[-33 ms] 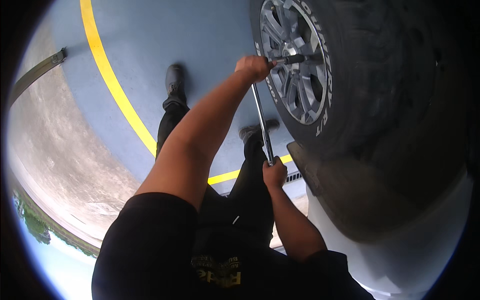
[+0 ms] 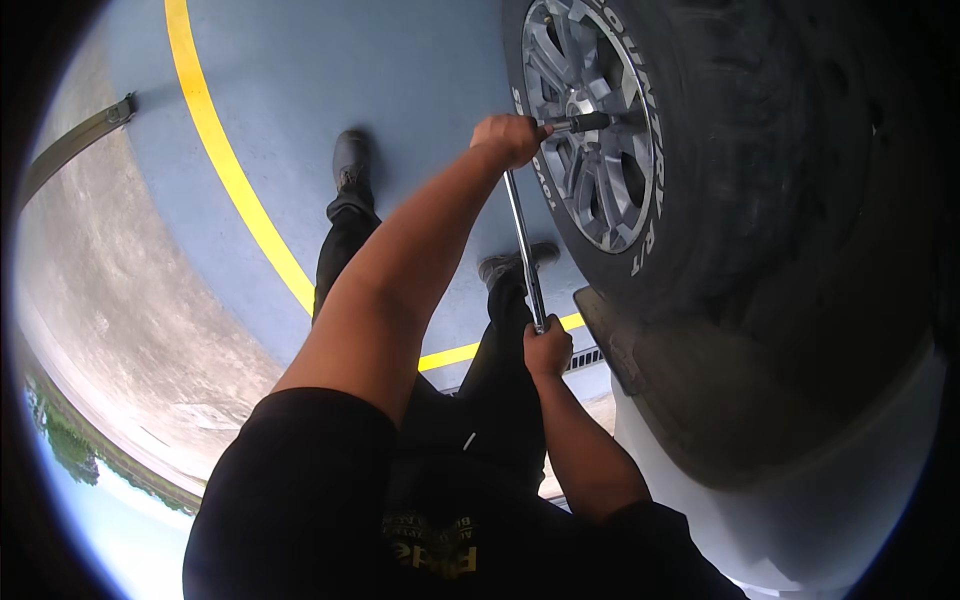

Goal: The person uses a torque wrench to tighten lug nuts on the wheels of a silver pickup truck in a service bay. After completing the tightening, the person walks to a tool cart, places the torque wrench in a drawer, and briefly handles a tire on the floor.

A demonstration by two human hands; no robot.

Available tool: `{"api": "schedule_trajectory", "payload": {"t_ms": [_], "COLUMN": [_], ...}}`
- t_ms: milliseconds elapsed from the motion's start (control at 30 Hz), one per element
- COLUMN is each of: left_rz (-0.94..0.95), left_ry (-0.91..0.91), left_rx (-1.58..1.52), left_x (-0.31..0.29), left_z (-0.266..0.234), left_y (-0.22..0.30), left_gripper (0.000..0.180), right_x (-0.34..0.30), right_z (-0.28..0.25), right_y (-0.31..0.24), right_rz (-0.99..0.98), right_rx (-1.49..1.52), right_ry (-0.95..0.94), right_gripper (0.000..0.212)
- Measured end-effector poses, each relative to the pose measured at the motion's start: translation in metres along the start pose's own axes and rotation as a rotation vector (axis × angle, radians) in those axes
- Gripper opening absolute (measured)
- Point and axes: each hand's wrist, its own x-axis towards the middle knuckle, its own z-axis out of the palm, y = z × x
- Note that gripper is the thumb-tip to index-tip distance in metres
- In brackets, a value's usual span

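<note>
My left hand (image 2: 508, 140) is closed around the head end of a long chrome socket wrench (image 2: 522, 232). From that fist an extension with a dark socket (image 2: 590, 121) points right, into the lug area of a grey spoked alloy wheel (image 2: 592, 205). My right hand (image 2: 548, 350) grips the lower end of the wrench handle, nearer my body. The wrench slants down between both fists. Its head is hidden under my left fingers, and the lug nut cannot be seen. A black tyre (image 2: 730, 160) with white raised lettering surrounds the wheel.
A dark mudflap (image 2: 607, 340) and white bodywork (image 2: 700, 500) lie below the tyre. My shoes (image 2: 350, 160) stand on blue-grey floor with a yellow line (image 2: 225, 160). A metal arm (image 2: 80, 140) reaches in at left. A floor grate (image 2: 585, 358) sits beyond my right hand.
</note>
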Motion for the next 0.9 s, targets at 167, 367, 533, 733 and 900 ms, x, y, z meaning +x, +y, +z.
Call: {"api": "schedule_trajectory", "payload": {"t_ms": [167,367,533,733,900], "left_rz": [0.014,-0.047,-0.005,0.051,0.133], "left_ry": [-0.022,-0.111,-0.218,-0.311,-0.286], "left_rx": [0.054,-0.103,-0.115,-0.152,-0.214], "left_x": [0.011,0.004,-0.001,0.018,-0.017], "left_z": [-0.001,-0.003,-0.018,-0.017,0.000], "left_y": [-0.011,-0.014,0.000,-0.034,-0.053], "left_gripper": [0.061,0.059,0.056,0.052,0.046], "right_x": [0.008,0.007,0.004,-0.035,-0.078], "right_z": [-0.007,-0.014,0.002,-0.081,-0.115], "right_y": [-0.002,-0.002,0.005,-0.021,-0.048], "right_rz": [-0.076,-0.067,-0.031,-0.033,0.053], "right_rx": [0.035,0.030,-0.012,0.106,0.083], "right_ry": [-0.040,-0.101,-0.017,-0.196,-0.385], "right_gripper": [0.022,0.022,0.020,0.025,0.027]}}
